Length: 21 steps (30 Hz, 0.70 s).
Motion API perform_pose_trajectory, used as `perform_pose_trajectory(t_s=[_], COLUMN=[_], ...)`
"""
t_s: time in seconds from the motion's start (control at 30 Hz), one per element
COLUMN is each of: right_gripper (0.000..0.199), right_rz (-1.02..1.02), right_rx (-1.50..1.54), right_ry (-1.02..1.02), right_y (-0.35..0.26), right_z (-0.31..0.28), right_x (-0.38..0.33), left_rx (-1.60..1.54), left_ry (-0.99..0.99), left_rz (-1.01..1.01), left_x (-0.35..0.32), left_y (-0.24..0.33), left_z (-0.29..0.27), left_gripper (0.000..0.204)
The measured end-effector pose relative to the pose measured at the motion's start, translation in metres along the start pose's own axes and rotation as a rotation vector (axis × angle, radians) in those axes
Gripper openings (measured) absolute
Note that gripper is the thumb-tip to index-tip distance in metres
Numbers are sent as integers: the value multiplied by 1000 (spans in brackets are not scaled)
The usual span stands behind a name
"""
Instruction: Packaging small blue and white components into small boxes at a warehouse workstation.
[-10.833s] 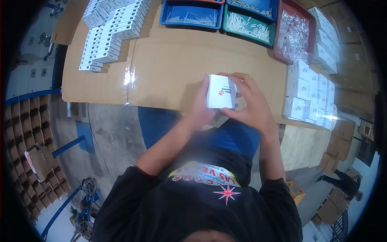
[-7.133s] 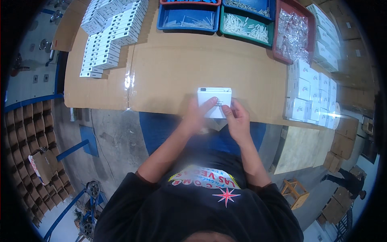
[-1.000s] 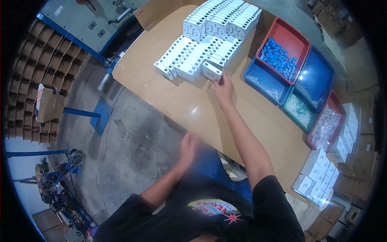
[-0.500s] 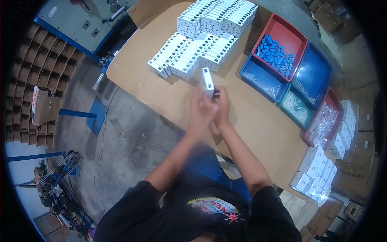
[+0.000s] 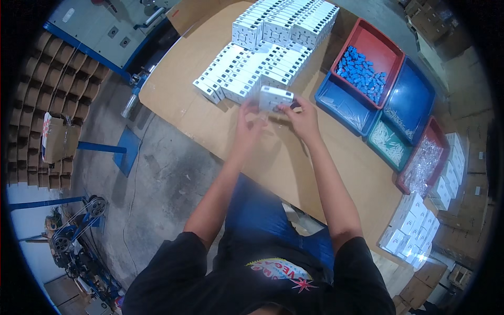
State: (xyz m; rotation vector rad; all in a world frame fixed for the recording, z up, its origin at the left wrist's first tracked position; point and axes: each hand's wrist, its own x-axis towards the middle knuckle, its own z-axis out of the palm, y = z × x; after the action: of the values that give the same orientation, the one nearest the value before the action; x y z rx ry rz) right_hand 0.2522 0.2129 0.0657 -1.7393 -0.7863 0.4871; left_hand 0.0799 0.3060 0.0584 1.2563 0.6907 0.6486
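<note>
My right hand [image 5: 303, 116] grips a white square plastic housing [image 5: 275, 96] by its right side, thumb across the near face. The housing is held above the table, its narrow edge with dark square openings turned up. Beside its left edge is my left hand [image 5: 251, 123], smeared by motion, with its fingers apart and seemingly off the housing. Just beyond, rows of similar white housings [image 5: 241, 71] stand packed side by side, and a taller stack of them [image 5: 283, 23] rises behind.
On the right are a red tray [image 5: 363, 35] of blue parts, blue trays [image 5: 407, 97], a green tray [image 5: 374, 137] of white plugs, and a red tray [image 5: 438, 137] of clear bags. Small white boxes [image 5: 412, 226] sit at the near right corner. The table edge [image 5: 184, 134] runs along my left.
The housing has turned from end-on to lying across, with its wide face toward me. My hands have moved apart; the right one keeps the housing while the left has shifted left.
</note>
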Motion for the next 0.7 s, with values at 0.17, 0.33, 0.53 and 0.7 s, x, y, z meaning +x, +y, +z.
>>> perform_pose_trajectory(t_s=[0.17,0.33,0.53,0.7], right_gripper=[30,36,37,37], right_rz=[-103,-134,-110,-103], right_rx=[-210,-123,-149,-195], right_ry=[194,344,433,468], right_y=[14,29,34,33], right_z=[23,53,66,67], right_x=[18,23,30,34], left_rx=[76,385,407,482], left_ry=[127,37,34,45], left_rz=[40,94,177,179], left_x=[-36,-71,-72,-72], left_y=[-31,-59,-61,-61], left_z=[0,4,8,10], left_gripper=[50,42,40,40])
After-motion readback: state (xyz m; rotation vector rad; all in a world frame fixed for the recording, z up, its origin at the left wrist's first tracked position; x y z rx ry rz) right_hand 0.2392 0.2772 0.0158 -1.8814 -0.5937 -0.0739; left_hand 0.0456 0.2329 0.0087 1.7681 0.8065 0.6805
